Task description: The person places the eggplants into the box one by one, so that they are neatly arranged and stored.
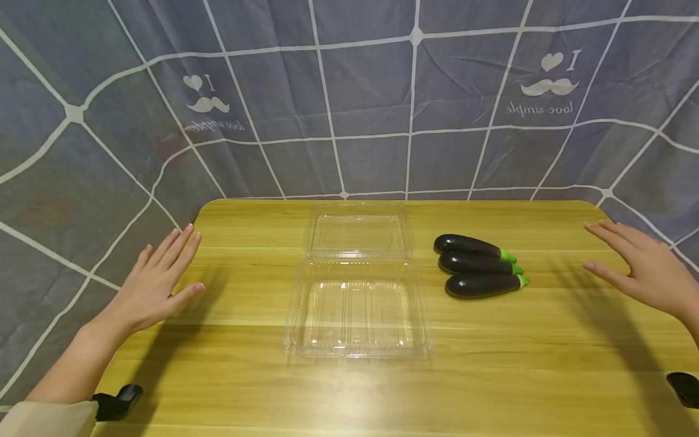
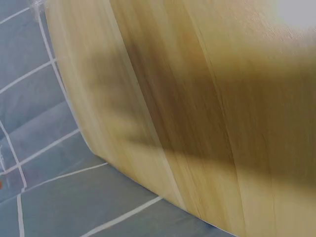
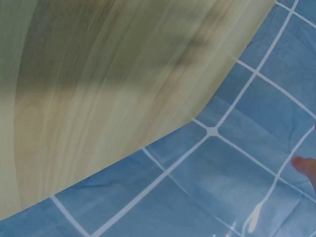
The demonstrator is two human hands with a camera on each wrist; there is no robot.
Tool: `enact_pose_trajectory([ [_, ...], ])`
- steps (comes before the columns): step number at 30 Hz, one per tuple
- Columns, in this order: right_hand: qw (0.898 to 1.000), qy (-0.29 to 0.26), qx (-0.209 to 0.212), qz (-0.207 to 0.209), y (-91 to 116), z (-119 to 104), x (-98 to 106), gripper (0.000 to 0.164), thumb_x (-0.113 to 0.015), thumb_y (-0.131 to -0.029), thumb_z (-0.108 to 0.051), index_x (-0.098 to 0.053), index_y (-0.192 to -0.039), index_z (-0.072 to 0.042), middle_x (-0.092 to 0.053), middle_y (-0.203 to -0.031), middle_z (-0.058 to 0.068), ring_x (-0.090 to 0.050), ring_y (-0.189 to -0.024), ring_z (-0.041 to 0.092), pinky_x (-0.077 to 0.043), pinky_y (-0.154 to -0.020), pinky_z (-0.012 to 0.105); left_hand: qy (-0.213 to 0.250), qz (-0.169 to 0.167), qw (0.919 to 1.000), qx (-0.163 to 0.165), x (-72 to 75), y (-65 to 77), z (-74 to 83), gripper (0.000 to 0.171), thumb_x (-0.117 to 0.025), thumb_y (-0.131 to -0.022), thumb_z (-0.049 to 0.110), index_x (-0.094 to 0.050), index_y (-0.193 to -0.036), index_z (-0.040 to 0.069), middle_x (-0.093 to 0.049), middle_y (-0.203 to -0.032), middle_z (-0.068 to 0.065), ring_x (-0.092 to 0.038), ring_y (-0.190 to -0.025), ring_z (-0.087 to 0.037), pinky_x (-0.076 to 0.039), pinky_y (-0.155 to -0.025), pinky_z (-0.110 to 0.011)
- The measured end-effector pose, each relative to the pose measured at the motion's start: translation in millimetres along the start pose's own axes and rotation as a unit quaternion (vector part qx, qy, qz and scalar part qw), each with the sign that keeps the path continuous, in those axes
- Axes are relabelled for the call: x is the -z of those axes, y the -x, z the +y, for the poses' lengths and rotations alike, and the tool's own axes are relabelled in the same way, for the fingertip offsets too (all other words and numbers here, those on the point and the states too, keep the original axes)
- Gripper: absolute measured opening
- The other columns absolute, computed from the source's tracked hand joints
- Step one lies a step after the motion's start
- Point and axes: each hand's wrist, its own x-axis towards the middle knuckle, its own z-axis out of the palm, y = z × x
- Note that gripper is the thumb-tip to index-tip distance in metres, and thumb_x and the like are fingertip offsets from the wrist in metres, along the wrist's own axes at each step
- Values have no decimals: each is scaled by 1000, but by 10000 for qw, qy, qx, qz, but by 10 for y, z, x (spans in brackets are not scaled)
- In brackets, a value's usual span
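A clear plastic clamshell box (image 1: 357,351) lies unfolded at the middle of the table, its lid (image 1: 357,250) laid back toward the far edge. To the right of it, three dark eggplants with green stem ends lie side by side: a far one (image 1: 466,244), a middle one (image 1: 474,263) and a near one (image 1: 483,285). My left hand (image 1: 158,279) hovers over the table's left side, fingers straight and holding nothing. Over the right side hovers my right hand (image 1: 641,264), also with straight fingers and nothing in it; the eggplants are nearest to it. One fingertip (image 3: 303,165) shows in the right wrist view.
The wooden table (image 1: 229,376) has rounded far corners. A grey-blue curtain (image 1: 371,103) with white lines hangs behind it and along both sides. Black straps sit at the left wrist (image 1: 117,402) and at the right edge (image 1: 684,388). Both arms cast shadows on the tabletop.
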Motion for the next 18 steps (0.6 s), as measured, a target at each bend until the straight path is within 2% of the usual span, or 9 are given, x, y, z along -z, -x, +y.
enact_pose_trajectory([
  [3,9996,-282,-13,-72,-31,-45,1,59,-66,-87,-22,-43,-137,-2,-45,-125,34,-39,-112,53,-29,-92,65,77,-35,9999,123,2,-11,42,78,-46,-93,50,-3,-151,21,-4,-156,-1,1,-142,-23,-5,-105,-63],
  [5,9989,-375,-180,-213,-41,-82,1,57,-67,-86,-19,-45,-134,0,-46,-124,33,-44,-104,50,-36,-80,65,145,-70,9996,231,1,-28,76,78,-49,-92,49,-5,-151,22,-9,-156,-2,-2,-142,-24,-9,-104,-65],
  [8,9974,-484,-412,-341,-55,-132,-2,55,-69,-84,-18,-48,-132,0,-48,-123,31,-47,-100,48,-39,-67,60,356,-89,9989,301,1,-64,135,77,-52,-92,45,-9,-151,20,-17,-154,-9,-10,-140,-32,-15,-100,-67],
  [13,9937,-854,-611,-403,-91,-188,-31,53,-72,-81,-17,-52,-129,-2,-50,-124,27,-45,-105,48,-38,-73,56,949,44,9951,265,-24,-155,233,75,-60,-89,37,-21,-150,17,-28,-146,-20,-29,-128,-45,-26,-92,-66],
  [18,9926,-994,-553,-431,-146,-215,-102,50,-74,-80,-16,-57,-125,-3,-55,-121,22,-48,-102,31,-42,-69,54,1394,60,9897,312,-95,-248,342,71,-62,-89,33,-26,-148,17,-25,-147,-19,-29,-127,-47,-29,-89,-66],
])
